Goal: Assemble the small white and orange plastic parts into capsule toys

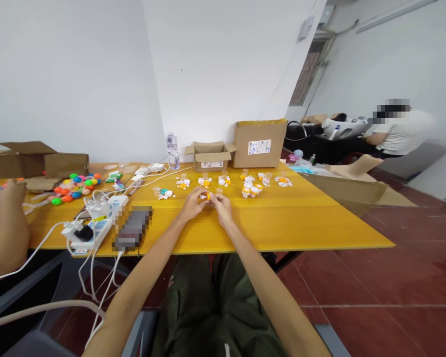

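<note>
Between the two hands, over the yellow table [282,225], a small orange piece [207,197] is pinched by the fingertips of both left hand [194,202] and right hand [221,206], which touch. Just beyond them lie small white-and-orange parts [250,188]; farther back, two cardboard boxes [259,144]. Well left, a co-worker's hand [8,194] near coloured balls [76,187].

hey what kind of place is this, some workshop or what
Probably a small hand-assembly workroom. A long yellow table holds rows of small orange and white parts, open cardboard boxes stand at the wall, and another person works nearby.
</note>
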The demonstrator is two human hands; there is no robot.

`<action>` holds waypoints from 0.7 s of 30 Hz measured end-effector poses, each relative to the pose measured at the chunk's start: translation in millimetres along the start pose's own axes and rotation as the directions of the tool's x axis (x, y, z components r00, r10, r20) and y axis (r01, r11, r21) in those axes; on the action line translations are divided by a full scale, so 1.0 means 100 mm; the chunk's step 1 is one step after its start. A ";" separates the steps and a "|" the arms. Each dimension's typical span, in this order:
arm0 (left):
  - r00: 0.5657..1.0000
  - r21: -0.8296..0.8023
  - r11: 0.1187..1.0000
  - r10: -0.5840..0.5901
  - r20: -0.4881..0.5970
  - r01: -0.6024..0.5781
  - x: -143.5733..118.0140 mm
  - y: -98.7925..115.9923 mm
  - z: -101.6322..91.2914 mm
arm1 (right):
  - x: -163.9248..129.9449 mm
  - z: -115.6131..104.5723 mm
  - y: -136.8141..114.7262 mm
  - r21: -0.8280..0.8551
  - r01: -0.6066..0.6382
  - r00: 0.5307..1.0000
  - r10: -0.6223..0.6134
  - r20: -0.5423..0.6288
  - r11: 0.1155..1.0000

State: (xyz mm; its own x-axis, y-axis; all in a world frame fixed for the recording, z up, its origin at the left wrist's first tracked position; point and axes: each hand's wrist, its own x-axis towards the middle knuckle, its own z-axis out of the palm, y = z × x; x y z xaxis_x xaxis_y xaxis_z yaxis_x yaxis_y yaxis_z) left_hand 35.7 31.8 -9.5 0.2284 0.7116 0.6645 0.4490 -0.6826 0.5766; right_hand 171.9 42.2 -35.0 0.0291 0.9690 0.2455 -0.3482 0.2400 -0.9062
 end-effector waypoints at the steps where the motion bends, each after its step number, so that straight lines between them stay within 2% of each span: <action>1: 1.000 0.000 1.000 0.005 0.003 -0.005 0.00 0.00 0.00 | 0.00 0.00 0.00 -0.004 0.000 1.000 0.000 -0.001 1.000; 12: 0.999 0.015 0.999 0.047 0.000 -0.047 0.00 0.02 0.00 | 0.00 0.00 -0.01 0.030 -0.015 1.000 0.015 -0.003 0.999; 21: 1.000 -0.008 1.000 -0.029 -0.007 0.029 0.00 0.01 0.02 | 0.00 0.00 -0.01 0.048 -0.037 0.999 0.037 -0.011 0.998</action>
State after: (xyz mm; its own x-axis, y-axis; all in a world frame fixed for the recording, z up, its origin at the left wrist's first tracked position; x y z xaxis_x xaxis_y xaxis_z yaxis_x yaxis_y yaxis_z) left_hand 38.1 31.6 -9.9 0.2089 0.7300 0.6508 0.4483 -0.6629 0.5997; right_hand 172.5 42.2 -34.2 0.0260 0.9778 0.2077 -0.3935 0.2010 -0.8971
